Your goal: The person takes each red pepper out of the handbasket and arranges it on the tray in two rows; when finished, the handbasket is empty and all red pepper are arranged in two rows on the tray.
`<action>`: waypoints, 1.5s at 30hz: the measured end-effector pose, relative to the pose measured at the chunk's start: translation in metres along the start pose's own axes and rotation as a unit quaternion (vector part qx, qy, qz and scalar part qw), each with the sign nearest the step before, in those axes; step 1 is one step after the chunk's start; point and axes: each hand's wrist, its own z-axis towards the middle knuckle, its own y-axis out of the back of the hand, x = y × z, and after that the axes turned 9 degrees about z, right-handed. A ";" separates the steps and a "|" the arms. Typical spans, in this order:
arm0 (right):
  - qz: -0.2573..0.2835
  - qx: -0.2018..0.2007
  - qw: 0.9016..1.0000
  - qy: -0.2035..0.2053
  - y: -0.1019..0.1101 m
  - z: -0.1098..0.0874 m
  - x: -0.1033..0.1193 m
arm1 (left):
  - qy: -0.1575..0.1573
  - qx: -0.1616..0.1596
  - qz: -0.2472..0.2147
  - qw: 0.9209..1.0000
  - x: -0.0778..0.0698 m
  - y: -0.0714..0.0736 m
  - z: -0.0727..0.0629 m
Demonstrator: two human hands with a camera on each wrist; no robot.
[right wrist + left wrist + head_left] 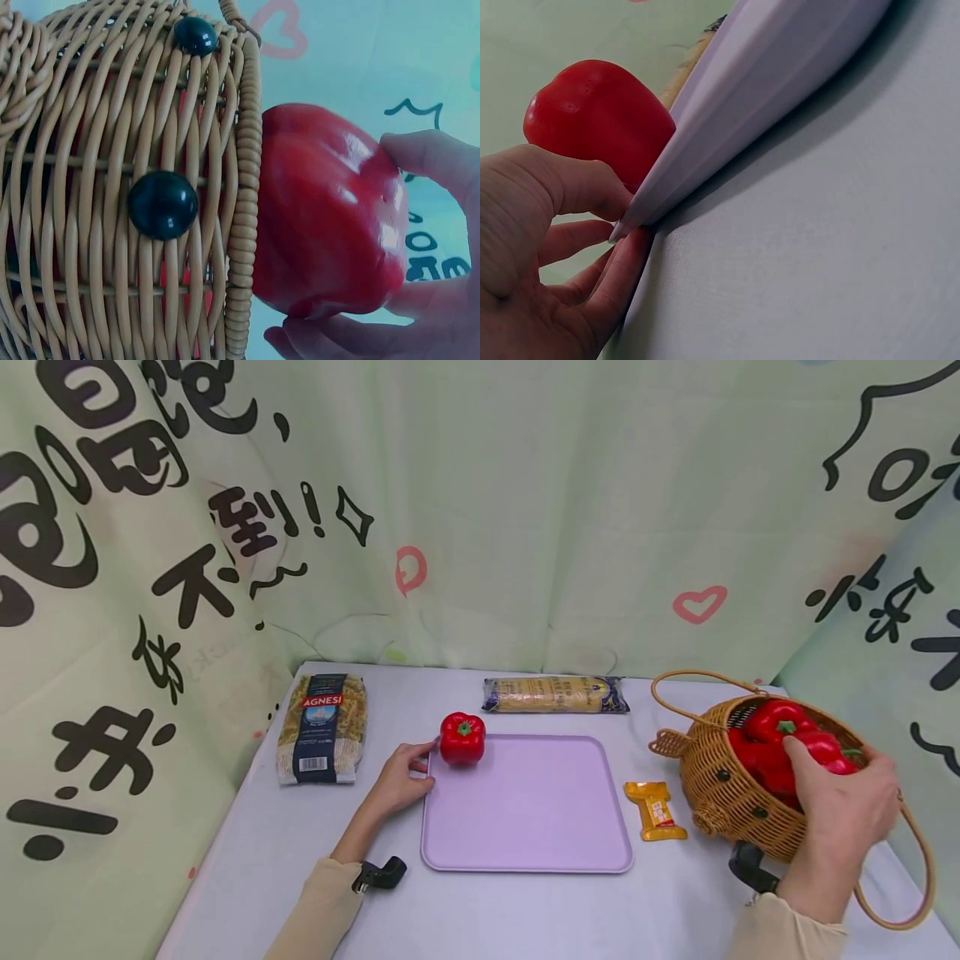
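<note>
A red bell pepper (462,742) with a green stem sits at the upper left corner of a lilac tray (532,810). My left hand (399,782) pinches the tray's left edge beside it; the left wrist view shows the thumb over the rim (656,187) and fingers below. At the right, my right hand (847,797) grips a red bell pepper (330,214) at the mouth of a wicker basket (738,797). More red peppers (776,722) lie inside, partly hidden by the hand and the basket wall.
A pasta bag (322,731) lies left of the tray and a long yellow packet (555,695) behind it. Between tray and basket is a small orange packet (656,811). The basket's looped handles (918,877) stick out. Printed cloth (480,527) hangs around the table.
</note>
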 end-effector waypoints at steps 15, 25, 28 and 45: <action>0.051 0.009 0.999 0.013 -0.019 -0.011 0.006 | 0.004 -0.001 -0.005 1.000 -0.002 0.001 -0.001; 0.059 0.007 0.997 0.053 -0.032 -0.014 0.010 | -0.001 -0.001 -0.006 1.000 -0.002 0.001 -0.001; 0.073 0.004 0.995 0.066 -0.035 -0.017 0.012 | 0.001 -0.001 -0.005 1.000 -0.003 0.001 -0.001; 0.147 0.001 0.976 0.160 -0.063 -0.033 0.011 | 0.005 0.003 -0.005 1.000 -0.004 0.003 -0.002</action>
